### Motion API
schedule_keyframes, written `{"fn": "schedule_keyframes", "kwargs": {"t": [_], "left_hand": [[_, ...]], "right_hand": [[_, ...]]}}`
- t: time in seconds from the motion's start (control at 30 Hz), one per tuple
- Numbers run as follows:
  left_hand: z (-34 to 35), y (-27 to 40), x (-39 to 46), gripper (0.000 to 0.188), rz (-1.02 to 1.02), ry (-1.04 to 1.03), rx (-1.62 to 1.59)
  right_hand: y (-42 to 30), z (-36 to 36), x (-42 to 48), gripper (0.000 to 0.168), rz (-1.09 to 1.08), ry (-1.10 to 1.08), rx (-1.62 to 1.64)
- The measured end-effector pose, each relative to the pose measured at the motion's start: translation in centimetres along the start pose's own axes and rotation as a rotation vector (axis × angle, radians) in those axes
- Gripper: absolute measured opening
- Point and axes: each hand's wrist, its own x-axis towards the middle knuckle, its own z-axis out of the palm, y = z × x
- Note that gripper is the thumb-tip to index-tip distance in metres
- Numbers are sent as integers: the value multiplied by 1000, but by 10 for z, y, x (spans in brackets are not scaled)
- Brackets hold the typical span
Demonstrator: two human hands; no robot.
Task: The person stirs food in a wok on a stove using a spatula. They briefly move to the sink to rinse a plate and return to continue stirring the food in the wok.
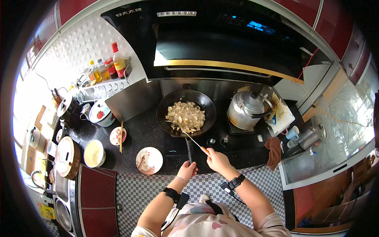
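Note:
A black wok [210, 109] sits on the left burner of the cooktop, holding a spread of pale, chopped food pieces [185, 114] in some liquid. My left hand [187, 171] grips the end of the wok's dark wrapped handle [189, 151]. In my right hand [218, 160] is a metal spatula [192, 137] with an orange-brown grip; its blade reaches into the food at the wok's near left side. To the left of the handle, a white bowl with a painted figure [149, 161] stands near the counter's front edge.
A metal kettle [245, 109] stands on the right burner. Chopsticks [121, 137] rest across a small bowl of raw meat [115, 136]. Further left are a yellowish bowl [94, 154] and a round wooden chopping block [66, 158]. A brown cloth [273, 151] hangs over the counter's edge.

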Motion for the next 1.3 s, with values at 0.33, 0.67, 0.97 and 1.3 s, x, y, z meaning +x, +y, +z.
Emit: {"fn": "schedule_keyframes", "kwargs": {"t": [0.33,0.67,0.97,1.3], "left_hand": [[-2,-4,5,16,-13,-1,11],[0,-4,3,17,-8,21,-16],[-1,-6,5,17,1,0,-47],[0,0,2,17,-8,-2,-53]], "right_hand": [[12,7,13,31,64,61,189],[35,-4,25,23,206,271,368],[60,-5,50,24,297,458,351],[87,73,70,22,358,344,688]]}}
